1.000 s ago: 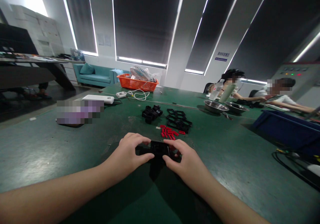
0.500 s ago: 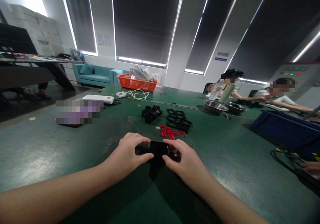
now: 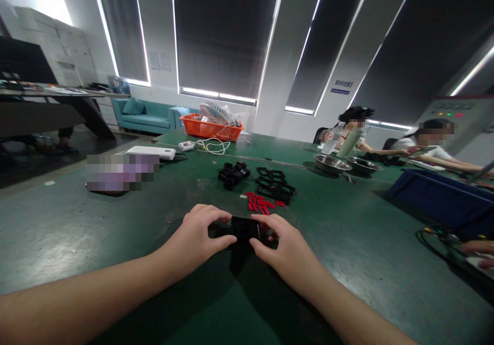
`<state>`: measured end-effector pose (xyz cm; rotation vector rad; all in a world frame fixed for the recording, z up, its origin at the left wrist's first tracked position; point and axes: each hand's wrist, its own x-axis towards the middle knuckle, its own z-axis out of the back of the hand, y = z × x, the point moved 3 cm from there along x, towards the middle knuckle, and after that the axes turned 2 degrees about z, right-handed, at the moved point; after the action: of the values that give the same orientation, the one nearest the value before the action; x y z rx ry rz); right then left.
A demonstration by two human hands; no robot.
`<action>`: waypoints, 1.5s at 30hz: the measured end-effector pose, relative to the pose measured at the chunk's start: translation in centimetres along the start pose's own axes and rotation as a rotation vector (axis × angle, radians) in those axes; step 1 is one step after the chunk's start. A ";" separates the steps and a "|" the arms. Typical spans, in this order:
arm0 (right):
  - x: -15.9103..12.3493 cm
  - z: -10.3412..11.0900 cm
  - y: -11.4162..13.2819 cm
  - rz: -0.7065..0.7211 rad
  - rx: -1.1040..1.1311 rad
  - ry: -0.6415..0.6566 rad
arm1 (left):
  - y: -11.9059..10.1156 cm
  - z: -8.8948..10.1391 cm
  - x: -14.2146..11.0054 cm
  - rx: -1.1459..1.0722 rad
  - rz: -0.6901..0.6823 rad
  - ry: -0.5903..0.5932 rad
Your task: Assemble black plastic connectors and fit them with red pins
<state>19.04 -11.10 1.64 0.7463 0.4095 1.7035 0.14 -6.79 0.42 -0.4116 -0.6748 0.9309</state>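
Both my hands rest on the green table (image 3: 96, 232) and grip one small black plastic part (image 3: 244, 228) between them. My left hand (image 3: 196, 237) curls round its left end, thumb underneath. My right hand (image 3: 285, 247) pinches its right end. Just beyond the part lies a scatter of small red pieces (image 3: 262, 204). Behind those sit a pile of flat black frames (image 3: 276, 184) and a clump of black blocks (image 3: 233, 174).
An orange basket (image 3: 211, 128), a white power bank (image 3: 152, 152) and a white cable (image 3: 210, 145) lie further back. Two metal bowls (image 3: 332, 164) stand at the right, a blue crate (image 3: 440, 198) beyond. Two other people sit at the far right; another person's hand (image 3: 476, 247) shows at the right edge.
My hands hold the black part almost still. Another person's hand has come into view at the right edge near the cables.
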 end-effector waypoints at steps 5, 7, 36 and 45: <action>0.0 0.0 0.0 0.005 -0.002 -0.006 | 0.0 0.0 0.0 0.002 0.001 0.005; 0.0 0.0 0.0 0.001 0.001 -0.007 | 0.0 0.0 0.0 0.001 0.002 0.013; 0.1 -0.2 -0.1 -0.007 0.004 0.014 | -0.1 0.0 0.1 0.004 0.020 0.056; 0.0 -0.1 0.0 -0.015 0.005 0.008 | -0.1 0.0 0.1 0.008 0.020 0.057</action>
<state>18.96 -11.09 1.61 0.7383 0.4242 1.6923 0.22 -6.75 0.48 -0.4363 -0.6158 0.9369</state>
